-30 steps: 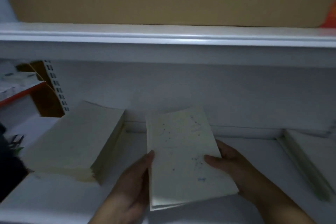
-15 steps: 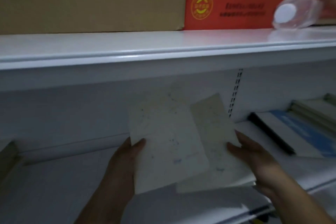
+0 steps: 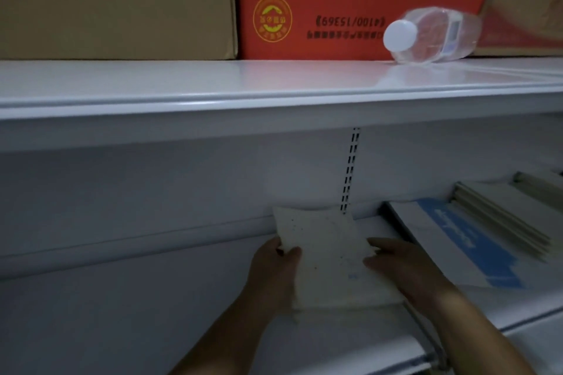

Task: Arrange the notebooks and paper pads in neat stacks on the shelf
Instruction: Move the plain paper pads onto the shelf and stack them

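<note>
Two hands: left hand (image 3: 274, 271) and right hand (image 3: 406, 269) hold paper pads (image 3: 326, 256), fingers (image 3: 379, 244) curled

Cream paper pads (image 3: 329, 256): thin stack, top sheet speckled with small dark and blue marks, small blue print near lower right. Gripped at left edge by left hand (image 3: 274, 268), thumb on top, and at right edge by right hand (image 3: 402, 268). Roughly flat, slightly skewed, far end close to back wall of lower shelf (image 3: 152, 313). Resting or just above: cannot tell. Right of it on the same shelf: blue-and-white notebook (image 3: 457, 240), flat, apart from pads. Beyond that, beige pad stacks (image 3: 502, 216), flat.
</note>
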`<state>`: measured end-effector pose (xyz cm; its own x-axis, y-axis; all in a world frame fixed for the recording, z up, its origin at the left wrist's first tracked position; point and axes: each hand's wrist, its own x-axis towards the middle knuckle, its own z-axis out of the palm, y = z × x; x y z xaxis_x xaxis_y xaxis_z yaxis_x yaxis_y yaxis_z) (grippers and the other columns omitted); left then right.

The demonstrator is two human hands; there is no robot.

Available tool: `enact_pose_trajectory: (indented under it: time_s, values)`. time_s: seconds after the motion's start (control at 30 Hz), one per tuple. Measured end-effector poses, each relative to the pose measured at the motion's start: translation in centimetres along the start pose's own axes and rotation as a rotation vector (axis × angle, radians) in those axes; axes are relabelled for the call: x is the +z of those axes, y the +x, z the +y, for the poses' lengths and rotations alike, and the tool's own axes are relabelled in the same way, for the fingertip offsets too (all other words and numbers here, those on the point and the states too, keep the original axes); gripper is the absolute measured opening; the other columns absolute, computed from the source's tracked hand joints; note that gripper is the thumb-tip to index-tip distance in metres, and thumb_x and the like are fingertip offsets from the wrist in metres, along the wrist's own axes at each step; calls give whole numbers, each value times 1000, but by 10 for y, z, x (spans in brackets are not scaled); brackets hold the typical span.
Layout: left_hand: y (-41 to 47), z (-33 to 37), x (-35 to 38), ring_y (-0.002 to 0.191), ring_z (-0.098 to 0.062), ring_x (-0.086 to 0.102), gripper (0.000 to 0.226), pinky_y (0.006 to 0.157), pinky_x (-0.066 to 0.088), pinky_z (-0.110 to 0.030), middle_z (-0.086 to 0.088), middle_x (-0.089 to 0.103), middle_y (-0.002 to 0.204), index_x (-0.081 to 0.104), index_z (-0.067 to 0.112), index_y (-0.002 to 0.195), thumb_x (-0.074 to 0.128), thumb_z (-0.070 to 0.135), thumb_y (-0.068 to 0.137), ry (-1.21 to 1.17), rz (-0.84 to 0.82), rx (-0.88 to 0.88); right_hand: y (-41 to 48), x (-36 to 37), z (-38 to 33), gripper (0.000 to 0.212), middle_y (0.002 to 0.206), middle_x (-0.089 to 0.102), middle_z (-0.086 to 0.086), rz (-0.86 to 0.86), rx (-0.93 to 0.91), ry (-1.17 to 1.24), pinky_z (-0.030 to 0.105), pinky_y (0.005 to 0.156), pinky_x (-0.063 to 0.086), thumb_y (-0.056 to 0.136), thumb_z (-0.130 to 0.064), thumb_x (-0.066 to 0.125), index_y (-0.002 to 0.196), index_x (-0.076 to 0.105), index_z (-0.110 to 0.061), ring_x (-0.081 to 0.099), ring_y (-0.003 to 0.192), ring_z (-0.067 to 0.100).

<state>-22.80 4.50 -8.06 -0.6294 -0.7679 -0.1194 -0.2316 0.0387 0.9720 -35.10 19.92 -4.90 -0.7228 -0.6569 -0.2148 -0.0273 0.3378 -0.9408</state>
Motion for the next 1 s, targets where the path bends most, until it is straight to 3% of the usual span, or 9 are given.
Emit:
enact_pose_trajectory:
  time_s: [0.17, 0.37, 0.43, 0.5, 0.57, 0.63, 0.8, 0.9, 1.0]
  values:
    - [-9, -14, -46, 88, -15, 59, 29, 81, 46, -23, 1, 60, 99, 59, 25, 118, 56, 27, 90, 326, 45, 41, 21, 0, 24, 24, 108, 59, 4, 218, -51, -616, 31, 80, 52, 78, -21, 71, 102, 66, -22, 60, 88, 19]
    - [-47, -38, -142, 74, -9, 62, 22, 80, 53, -27, 2, 66, 83, 55, 44, 90, 47, 48, 69, 357, -4, 115, 34, 45, 20, 28, 103, 64, 9, 208, -170, -524, 46, 85, 47, 64, -47, 75, 85, 57, -45, 58, 91, 30]
    - [-59, -43, -179, 66, 1, 58, 18, 74, 52, -19, 9, 62, 76, 58, 41, 93, 49, 42, 77, 416, 102, 165, 21, 93, -3, 28, 86, 61, -5, 160, -260, -392, 36, 77, 45, 57, -76, 56, 80, 55, -62, 55, 79, 20]
    - [-71, -45, -219, 61, 2, 54, 21, 66, 44, -8, 18, 58, 76, 62, 37, 102, 52, 35, 83, 452, 232, 219, -6, 154, -30, 15, 71, 63, -11, 44, -335, -305, 12, 63, 43, 64, -71, 63, 73, 51, -74, 58, 69, 10]
    - [-85, -47, -262, 63, 3, 53, 19, 65, 39, -6, 23, 56, 80, 60, 42, 98, 51, 37, 83, 449, 356, 268, -21, 215, -43, 38, 60, 67, -4, -106, -391, -270, 4, 56, 42, 76, -19, 75, 83, 66, -55, 61, 60, 1]
    - [-101, -49, -309, 70, 7, 54, 18, 65, 38, -4, 24, 56, 85, 53, 51, 88, 55, 33, 87, 464, 474, 295, -31, 274, -49, 30, 55, 69, -2, -273, -334, -269, 6, 46, 40, 80, -6, 69, 99, 67, -29, 56, 44, 1]
    - [-143, -74, -436, 95, 3, 58, 26, 85, 39, -5, 17, 62, 100, 67, 30, 99, 46, 36, 86, 617, 893, 364, -62, 437, -75, 24, 55, 65, 3, -586, -246, -129, 18, 34, 32, 89, -16, 60, 112, 55, -22, 46, 35, 11]
    - [-150, -82, -479, 124, -15, 48, 34, 112, 29, -29, 13, 56, 118, 60, 26, 112, 35, 38, 91, 994, 749, 169, -78, 512, -102, 23, 70, 62, 6, -659, -89, -14, 17, 36, 30, 92, -37, 52, 105, 57, -19, 47, 36, 14]
    - [-154, -89, -483, 87, -12, 62, 23, 88, 48, -26, 8, 68, 87, 68, 22, 84, 47, 32, 85, 1043, 527, 293, -83, 546, -114, 37, 78, 67, 8, -681, -35, -82, 18, 40, 38, 87, -50, 53, 93, 63, -15, 57, 42, 17]
